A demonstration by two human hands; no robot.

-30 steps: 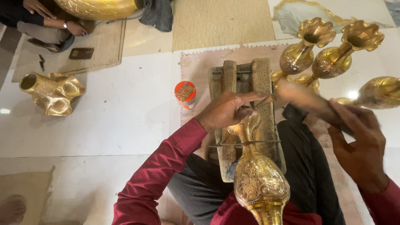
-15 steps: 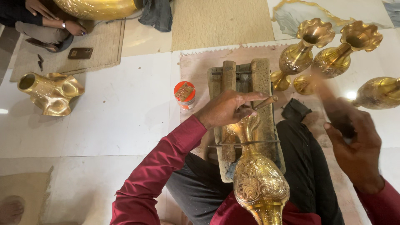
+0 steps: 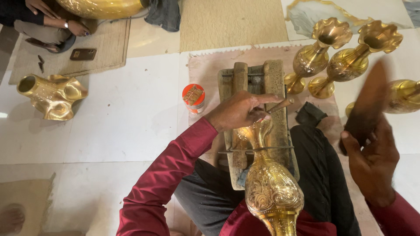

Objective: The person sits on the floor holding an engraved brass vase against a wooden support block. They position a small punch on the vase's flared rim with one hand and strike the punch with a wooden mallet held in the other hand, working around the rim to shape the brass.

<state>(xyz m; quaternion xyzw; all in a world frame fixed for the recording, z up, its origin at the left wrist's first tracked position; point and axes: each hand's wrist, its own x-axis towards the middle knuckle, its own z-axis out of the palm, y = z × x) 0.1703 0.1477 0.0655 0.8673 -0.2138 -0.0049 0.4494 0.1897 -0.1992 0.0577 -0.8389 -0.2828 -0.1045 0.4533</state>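
An engraved brass vase (image 3: 272, 192) is laid neck-forward over a wooden block (image 3: 258, 87) on the person's lap, its base cut off by the bottom edge. A thin punch (image 3: 280, 105) is pinched in the closed fingers of the left hand (image 3: 238, 111) and set against the vase's neck. A dark mallet (image 3: 365, 107), blurred and hard to make out, is gripped in the closed right hand (image 3: 372, 168). Two upright brass vases (image 3: 345, 54) are seen beyond the block, and a third is partly hidden behind the mallet. One orange-lidded jar (image 3: 193, 97) is placed just left of the block. One brass vessel (image 3: 52, 95) is set well apart at left.
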